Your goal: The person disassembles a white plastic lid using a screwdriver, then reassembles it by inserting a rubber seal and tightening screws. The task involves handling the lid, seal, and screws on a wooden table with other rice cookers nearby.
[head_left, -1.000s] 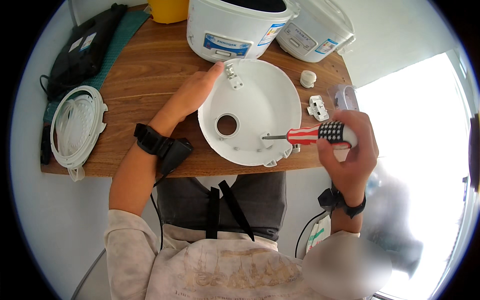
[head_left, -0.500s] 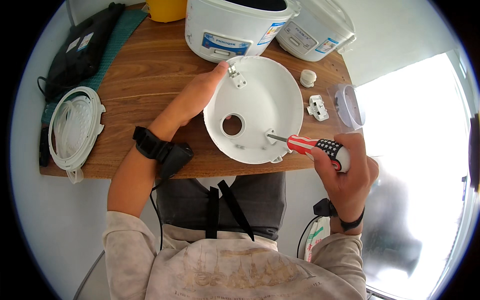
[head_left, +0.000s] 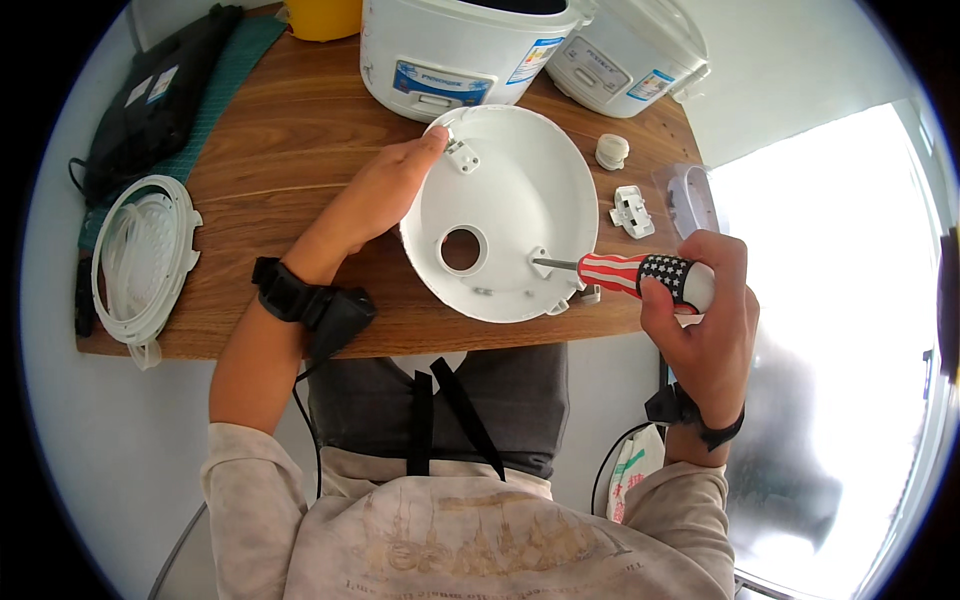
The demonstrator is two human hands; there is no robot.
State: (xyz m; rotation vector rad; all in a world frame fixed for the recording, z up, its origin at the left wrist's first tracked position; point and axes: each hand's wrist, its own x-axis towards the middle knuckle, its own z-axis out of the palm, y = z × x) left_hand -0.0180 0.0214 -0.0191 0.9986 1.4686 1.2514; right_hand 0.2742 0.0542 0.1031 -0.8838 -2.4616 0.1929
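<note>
A round white appliance lid point(head_left: 515, 190), seen from its hollow inner side, lies near the table's front edge. My left hand point(head_left: 393, 187) is closed on its far-left rim, the thumb over the edge beside a small white bracket point(head_left: 462, 157). In my right hand point(head_left: 712, 325) is a screwdriver point(head_left: 625, 273) with a red, white and black star-patterned handle. Its metal tip meets a small white mount point(head_left: 541, 262) on the lid's inner right side. A round hole with a raised ring point(head_left: 480, 250) sits left of that mount.
Behind the lid stand two white rice cookers point(head_left: 440, 50) point(head_left: 625, 60). To the right are a white round cap point(head_left: 612, 152), a white plastic part point(head_left: 631, 212) and a clear cup-like piece point(head_left: 690, 198). At left are a white inner cover point(head_left: 145, 260) and a black bag point(head_left: 160, 105) on a green mat point(head_left: 218, 95).
My right hand has moved slightly up and right, bringing the screwdriver to a more level angle. The left hand keeps its hold on the lid; the whole view has shifted a little.
</note>
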